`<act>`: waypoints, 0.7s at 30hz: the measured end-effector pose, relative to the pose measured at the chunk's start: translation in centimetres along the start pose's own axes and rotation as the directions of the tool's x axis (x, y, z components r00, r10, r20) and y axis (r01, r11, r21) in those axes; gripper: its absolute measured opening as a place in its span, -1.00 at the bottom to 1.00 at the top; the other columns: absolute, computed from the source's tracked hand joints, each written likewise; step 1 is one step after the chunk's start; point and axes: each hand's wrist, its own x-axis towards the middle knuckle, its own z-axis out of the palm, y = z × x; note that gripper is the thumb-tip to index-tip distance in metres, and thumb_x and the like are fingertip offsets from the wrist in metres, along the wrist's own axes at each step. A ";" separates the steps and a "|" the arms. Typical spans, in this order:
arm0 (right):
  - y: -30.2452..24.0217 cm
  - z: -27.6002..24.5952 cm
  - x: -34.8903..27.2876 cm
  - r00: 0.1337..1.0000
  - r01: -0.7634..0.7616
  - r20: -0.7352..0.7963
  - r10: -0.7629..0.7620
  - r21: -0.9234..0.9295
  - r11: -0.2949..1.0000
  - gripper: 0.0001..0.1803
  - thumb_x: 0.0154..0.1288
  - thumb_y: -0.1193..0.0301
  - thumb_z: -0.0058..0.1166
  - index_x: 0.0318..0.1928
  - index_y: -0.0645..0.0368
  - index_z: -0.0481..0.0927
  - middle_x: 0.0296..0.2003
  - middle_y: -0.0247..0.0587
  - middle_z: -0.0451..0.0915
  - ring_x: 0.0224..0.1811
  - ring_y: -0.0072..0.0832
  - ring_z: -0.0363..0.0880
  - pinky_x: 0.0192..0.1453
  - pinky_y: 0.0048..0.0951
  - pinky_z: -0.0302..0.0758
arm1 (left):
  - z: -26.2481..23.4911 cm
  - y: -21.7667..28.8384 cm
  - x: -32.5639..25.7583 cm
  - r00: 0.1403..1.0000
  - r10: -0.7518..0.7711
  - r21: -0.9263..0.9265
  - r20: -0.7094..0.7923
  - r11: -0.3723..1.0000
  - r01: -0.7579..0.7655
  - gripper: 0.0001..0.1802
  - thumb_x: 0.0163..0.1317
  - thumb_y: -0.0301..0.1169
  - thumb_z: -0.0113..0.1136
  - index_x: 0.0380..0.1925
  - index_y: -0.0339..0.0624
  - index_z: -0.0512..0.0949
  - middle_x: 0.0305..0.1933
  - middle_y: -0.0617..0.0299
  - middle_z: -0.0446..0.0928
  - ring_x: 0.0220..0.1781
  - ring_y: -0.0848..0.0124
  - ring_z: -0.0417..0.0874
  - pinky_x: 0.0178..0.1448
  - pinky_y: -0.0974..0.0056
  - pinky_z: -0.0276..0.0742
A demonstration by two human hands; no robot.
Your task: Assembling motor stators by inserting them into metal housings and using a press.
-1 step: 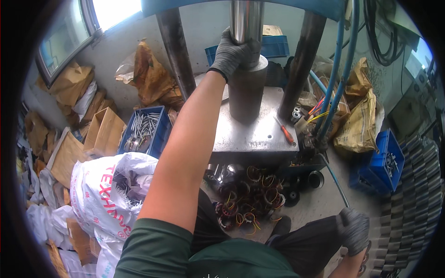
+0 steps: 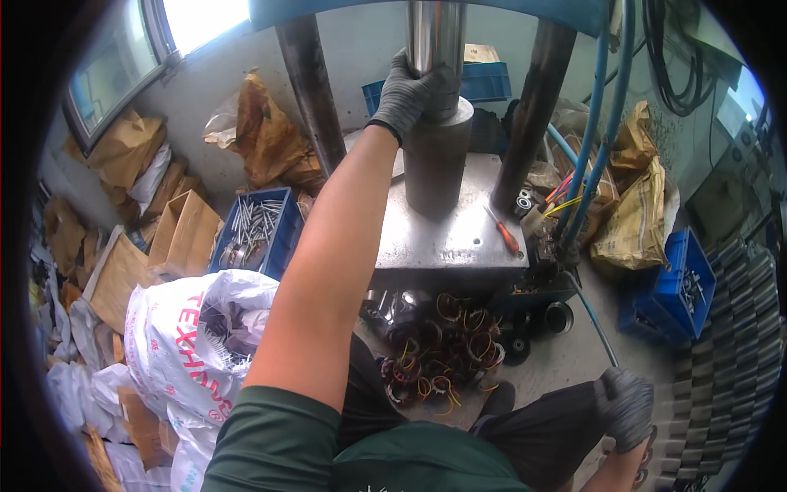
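Gloved in grey, the left hand (image 2: 407, 92) is stretched far out and is wrapped around the shiny metal rod (image 2: 434, 37) of the press, just above the dark metal cylinder (image 2: 437, 160). The fingers are curled tight on the rod. The cylinder is stood upright on the grey steel worktop (image 2: 447, 234) of the press, under the rod. A red screwdriver (image 2: 502, 230) is laid on the worktop, to the right of the cylinder.

The right hand (image 2: 627, 406), also gloved in grey, is kept low and near, at the right, by the knee. It is bent loosely, and whether anything is held in it cannot be told.

A heap of copper wire coils (image 2: 438, 344) is seen on the floor, near the front of the worktop. A blue crate of metal pins (image 2: 257, 230) is placed to the left, and a white sack (image 2: 188, 336) is lying nearer on the left.
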 end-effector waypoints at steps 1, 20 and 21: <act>-0.1 0.1 0.2 1.000 0.005 -0.001 -0.005 0.002 1.000 -0.88 0.14 0.43 0.24 -0.46 0.16 0.57 -0.48 0.09 0.55 -0.36 0.12 0.59 -0.29 0.02 0.49 | -1.2 -0.8 0.1 0.997 0.071 0.113 -0.011 0.991 -0.070 -0.17 0.05 -0.09 0.60 0.24 -0.23 0.42 0.06 0.11 0.63 0.10 0.37 0.66 0.25 0.26 0.60; 0.1 0.3 0.0 0.998 -0.032 -0.054 0.034 0.031 0.999 -0.83 0.15 0.39 0.27 -0.47 0.15 0.56 -0.49 0.06 0.55 -0.38 0.07 0.60 -0.27 -0.01 0.52 | -0.9 -1.1 0.5 0.998 0.060 0.149 0.029 0.987 -0.064 -0.20 -0.07 -0.30 0.61 0.19 -0.24 0.44 -0.02 0.09 0.64 0.02 0.31 0.69 0.17 0.22 0.66; 0.1 0.4 -0.1 0.998 -0.029 -0.052 0.031 0.029 0.999 -0.83 0.15 0.39 0.27 -0.46 0.14 0.56 -0.49 0.06 0.55 -0.38 0.07 0.60 -0.27 -0.01 0.52 | -1.0 -1.2 0.6 0.999 0.048 0.160 0.023 0.986 -0.051 -0.19 -0.09 -0.31 0.62 0.19 -0.24 0.44 -0.02 0.09 0.64 0.02 0.31 0.69 0.18 0.22 0.66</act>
